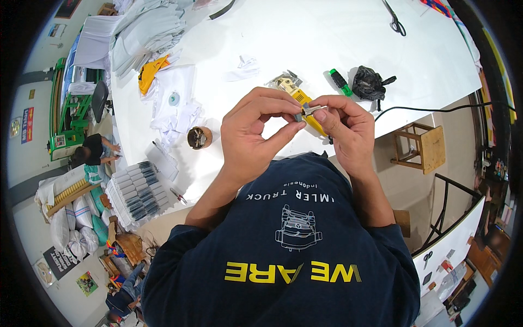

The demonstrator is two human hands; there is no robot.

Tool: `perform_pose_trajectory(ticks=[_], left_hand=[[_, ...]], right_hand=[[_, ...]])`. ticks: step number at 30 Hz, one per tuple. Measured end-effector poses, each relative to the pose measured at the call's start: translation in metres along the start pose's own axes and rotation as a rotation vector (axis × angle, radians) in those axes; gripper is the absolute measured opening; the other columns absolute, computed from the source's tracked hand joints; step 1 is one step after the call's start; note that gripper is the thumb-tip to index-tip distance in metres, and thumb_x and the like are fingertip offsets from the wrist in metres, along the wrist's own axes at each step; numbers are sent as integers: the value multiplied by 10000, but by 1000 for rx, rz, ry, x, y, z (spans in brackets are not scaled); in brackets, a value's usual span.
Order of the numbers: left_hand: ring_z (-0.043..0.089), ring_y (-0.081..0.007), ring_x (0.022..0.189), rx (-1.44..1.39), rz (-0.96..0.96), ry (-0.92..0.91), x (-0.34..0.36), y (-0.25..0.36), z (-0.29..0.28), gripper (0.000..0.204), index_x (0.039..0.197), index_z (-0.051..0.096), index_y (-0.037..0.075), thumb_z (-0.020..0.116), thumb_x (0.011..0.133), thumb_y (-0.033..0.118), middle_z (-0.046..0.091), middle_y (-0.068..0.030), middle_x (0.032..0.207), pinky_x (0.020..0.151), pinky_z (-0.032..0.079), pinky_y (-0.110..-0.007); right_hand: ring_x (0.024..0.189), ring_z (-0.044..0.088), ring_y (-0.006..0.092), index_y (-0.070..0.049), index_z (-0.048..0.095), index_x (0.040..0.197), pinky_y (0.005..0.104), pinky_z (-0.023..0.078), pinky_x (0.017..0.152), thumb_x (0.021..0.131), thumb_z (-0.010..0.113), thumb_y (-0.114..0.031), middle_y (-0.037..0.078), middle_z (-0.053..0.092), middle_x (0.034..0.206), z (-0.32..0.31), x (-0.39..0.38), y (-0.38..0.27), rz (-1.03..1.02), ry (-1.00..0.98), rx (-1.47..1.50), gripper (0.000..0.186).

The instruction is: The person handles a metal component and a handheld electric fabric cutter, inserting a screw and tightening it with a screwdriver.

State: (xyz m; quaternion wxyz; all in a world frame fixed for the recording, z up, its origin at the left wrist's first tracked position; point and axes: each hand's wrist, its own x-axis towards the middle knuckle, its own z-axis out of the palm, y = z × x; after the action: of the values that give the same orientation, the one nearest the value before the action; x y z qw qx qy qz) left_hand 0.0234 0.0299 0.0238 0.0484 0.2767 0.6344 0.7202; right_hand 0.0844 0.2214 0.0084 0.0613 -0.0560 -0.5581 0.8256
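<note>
Close together above the white table (305,32), both my hands work on small parts. My left hand (256,131) pinches a small dark grey piece (298,116) between thumb and fingertips. Between the thumb and forefinger of my right hand (348,128) is a small silvery metal part (314,109) with a thin rod. The two pieces meet or nearly touch; whether they are joined I cannot tell. Just beyond and beneath my hands lies a yellow handheld power tool (315,124) with a metal head, partly hidden by my fingers.
Right of the tool are a green-and-black bottle-like item (340,82) and a black plastic bag (369,83). A black cable (436,110) runs right. Black scissors (397,26) lie far right. To the left stand a brown round container (199,137), white cloth (174,98) and bundled stacks (139,191).
</note>
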Motion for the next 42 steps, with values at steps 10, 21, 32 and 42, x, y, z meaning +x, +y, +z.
perform_pose_trajectory(ticks=[10,21,32,42], left_hand=[[732,-220,1048,31,-4,5,-1,3,0,291,1122,735,-60,810,853,-143,690,-169,1175,884,639,-313],[731,-219,1046,-4,-20,-1,-3,-1,1,294,1128,728,-64,806,857,-148,686,-168,1174,888,635,-318],[702,-213,1128,-164,-280,54,7,-31,-1,319,1180,713,-80,767,880,-176,701,-156,1215,981,612,-330],[739,-254,1069,-96,-370,98,15,-50,-52,276,1219,728,-102,686,948,-137,744,-156,1163,948,596,-342]], right_hand=[[762,502,23,57,764,1181,197,400,704,986,784,-52,-1,713,888,-8,-1,2,-7,9,-4,224],[704,425,13,56,772,1164,200,336,653,972,800,-45,-52,629,785,-1,-2,5,-10,29,33,219],[608,332,15,-33,825,1037,243,224,555,916,873,-136,-110,474,652,-8,19,13,-15,96,-372,166],[664,534,78,-46,824,1144,255,422,629,1005,747,-265,-4,668,735,-33,56,21,74,108,-496,270]])
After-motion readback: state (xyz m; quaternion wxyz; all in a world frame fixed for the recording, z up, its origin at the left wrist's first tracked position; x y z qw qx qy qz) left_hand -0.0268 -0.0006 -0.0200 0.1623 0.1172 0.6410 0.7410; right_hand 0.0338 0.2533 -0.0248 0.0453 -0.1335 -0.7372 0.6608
